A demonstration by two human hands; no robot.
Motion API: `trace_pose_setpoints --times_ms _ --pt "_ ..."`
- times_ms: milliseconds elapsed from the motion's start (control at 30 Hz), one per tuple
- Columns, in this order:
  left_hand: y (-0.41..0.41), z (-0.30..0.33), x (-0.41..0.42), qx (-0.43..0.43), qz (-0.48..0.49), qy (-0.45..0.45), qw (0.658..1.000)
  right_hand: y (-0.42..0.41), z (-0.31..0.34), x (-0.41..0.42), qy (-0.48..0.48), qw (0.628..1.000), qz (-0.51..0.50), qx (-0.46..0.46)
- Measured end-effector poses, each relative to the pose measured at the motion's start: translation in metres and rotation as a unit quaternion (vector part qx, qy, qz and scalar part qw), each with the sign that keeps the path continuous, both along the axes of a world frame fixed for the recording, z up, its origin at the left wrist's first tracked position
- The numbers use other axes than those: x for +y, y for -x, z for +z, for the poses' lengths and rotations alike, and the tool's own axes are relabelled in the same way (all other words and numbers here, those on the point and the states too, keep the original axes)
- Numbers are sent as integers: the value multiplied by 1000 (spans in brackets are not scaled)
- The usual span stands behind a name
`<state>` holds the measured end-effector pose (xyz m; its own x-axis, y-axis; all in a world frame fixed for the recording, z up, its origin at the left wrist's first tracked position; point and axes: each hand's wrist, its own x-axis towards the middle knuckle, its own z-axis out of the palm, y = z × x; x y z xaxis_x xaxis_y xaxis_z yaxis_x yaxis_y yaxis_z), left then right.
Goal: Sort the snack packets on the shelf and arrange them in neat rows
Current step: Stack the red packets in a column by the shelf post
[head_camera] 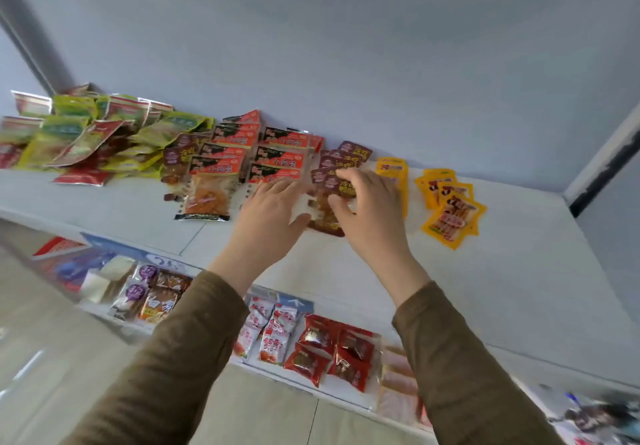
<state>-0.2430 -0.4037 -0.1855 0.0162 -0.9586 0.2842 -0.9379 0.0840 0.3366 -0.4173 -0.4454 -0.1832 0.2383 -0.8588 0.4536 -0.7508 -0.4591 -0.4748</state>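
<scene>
Both hands on maroon packets | right hand grip pinching one | left hand flat

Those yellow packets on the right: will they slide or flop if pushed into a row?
The yellow packets look thin, flat and glossy, so they would likely slide easily on the smooth white shelf. They overlap loosely, so they would probably shift together.

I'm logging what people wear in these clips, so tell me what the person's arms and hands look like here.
Both arms wear long sleeves of a plain olive-brown knit fabric, the left sleeve and right sleeve ending at the wrists. The left hand and right hand are bare: no gloves, rings, watch or bracelets show.
</scene>
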Motion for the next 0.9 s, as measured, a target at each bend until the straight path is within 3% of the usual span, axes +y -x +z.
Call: trace_pose_setpoints --times_ms 233,433,900 --pt "-146 2 120 -33 113 -22 993 -130 -4 75 -5 997 62 39" --pt "-224 4 166 -8 147 -36 988 -205 -15 116 -18 995 85 51" --pt "-377 -4 109 -28 136 -42 989 -367 -28 63 -31 996 77 37"
